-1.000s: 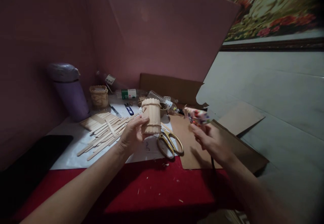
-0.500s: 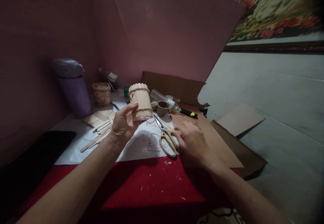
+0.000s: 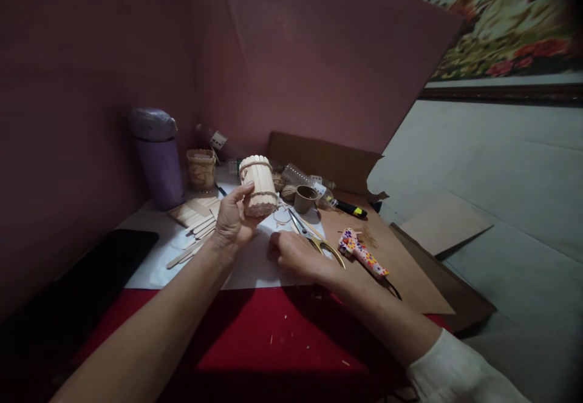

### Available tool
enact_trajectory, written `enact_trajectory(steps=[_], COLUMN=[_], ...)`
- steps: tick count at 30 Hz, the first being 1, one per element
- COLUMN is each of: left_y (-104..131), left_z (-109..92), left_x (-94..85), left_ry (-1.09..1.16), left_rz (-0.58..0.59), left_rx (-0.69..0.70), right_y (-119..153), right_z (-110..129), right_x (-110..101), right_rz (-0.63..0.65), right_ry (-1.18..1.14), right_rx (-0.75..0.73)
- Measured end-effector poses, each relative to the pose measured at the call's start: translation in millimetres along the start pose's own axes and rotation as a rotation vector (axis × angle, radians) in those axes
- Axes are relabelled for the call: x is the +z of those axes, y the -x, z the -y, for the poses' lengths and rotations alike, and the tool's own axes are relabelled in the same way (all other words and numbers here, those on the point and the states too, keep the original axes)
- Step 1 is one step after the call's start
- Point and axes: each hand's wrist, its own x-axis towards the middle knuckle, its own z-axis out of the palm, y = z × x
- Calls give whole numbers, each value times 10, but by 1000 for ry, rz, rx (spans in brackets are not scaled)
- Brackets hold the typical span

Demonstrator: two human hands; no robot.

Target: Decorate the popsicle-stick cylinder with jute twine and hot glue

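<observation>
My left hand (image 3: pixel 234 221) is closed round a small pot of upright popsicle sticks (image 3: pixel 258 186), held tilted above the white paper (image 3: pixel 248 272). Twine bands circle the pot near its top and bottom. Low over the paper, my right hand (image 3: pixel 296 255) has its fingers curled together; what they hold, if anything, is hidden. Just behind that hand lie gold-handled scissors (image 3: pixel 328 249), partly covered by it. To its right a flower-patterned glue gun (image 3: pixel 362 252) rests on the cardboard sheet (image 3: pixel 412 272).
Loose popsicle sticks (image 3: pixel 200 228) lie left, near a purple tumbler (image 3: pixel 159 169) and a second stick pot (image 3: pixel 201 171). Behind the scissors are a cardboard ring (image 3: pixel 305 198), a twine ball (image 3: pixel 288 193), a plastic bottle (image 3: pixel 298 176) and a black-and-yellow cutter (image 3: pixel 350 209).
My right hand has moved left, from the cardboard beside the scissors to the paper below the pot. The glue gun now shows. The view has shifted slightly, and the scissors lie at a different angle.
</observation>
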Motion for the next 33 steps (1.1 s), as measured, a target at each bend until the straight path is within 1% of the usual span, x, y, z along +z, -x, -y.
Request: enact_trajectory(steps=[2, 4, 6, 8, 9, 10, 12, 13, 15, 17, 20, 23, 27, 31, 33], left_y=[3, 8, 14, 21, 27, 34, 56, 69, 100, 132, 176, 211, 241, 247, 242], left_z=[14, 29, 47, 71, 84, 99, 130, 147, 181, 213, 251, 268, 267, 259, 259], left_x=[-10, -17, -18, -15, -13, -10, -4, -1, 6, 16, 39, 63, 87, 91, 82], left_ry=[-20, -44, -62, -82, -91, -104, -137, -152, -181, -196, -220, -261, -280, -287, -274], left_rz=[16, 33, 45, 51, 52, 56, 62, 69, 103, 160, 256, 270, 269, 262, 286], left_rx=[-18, -39, -56, -84, -102, -125, -178, -205, -255, -290, -295, -278, -291, -306, -313], right_y=[6, 17, 46, 99, 133, 169, 236, 261, 287, 282, 250, 237, 249, 252, 251], right_z=[-11, -51, -119, -198, -231, -255, -274, -269, -249, -234, -250, -287, -299, -259, -238], right_x=[17, -14, -112, -272, -364, -456, -622, -689, -785, -835, -862, -867, -860, -841, -830], right_rz=[-13, -54, -129, -238, -325, -380, -387, -379, -374, -398, -487, -545, -527, -501, -510], right_ry=[-14, -44, -84, -156, -303, -471, -752, -846, -931, -922, -830, -707, -582, -554, -562], right_rx=[-3, -8, -5, 16, 25, 27, 13, -7, -60, -105, -167, -204, -173, -110, -81])
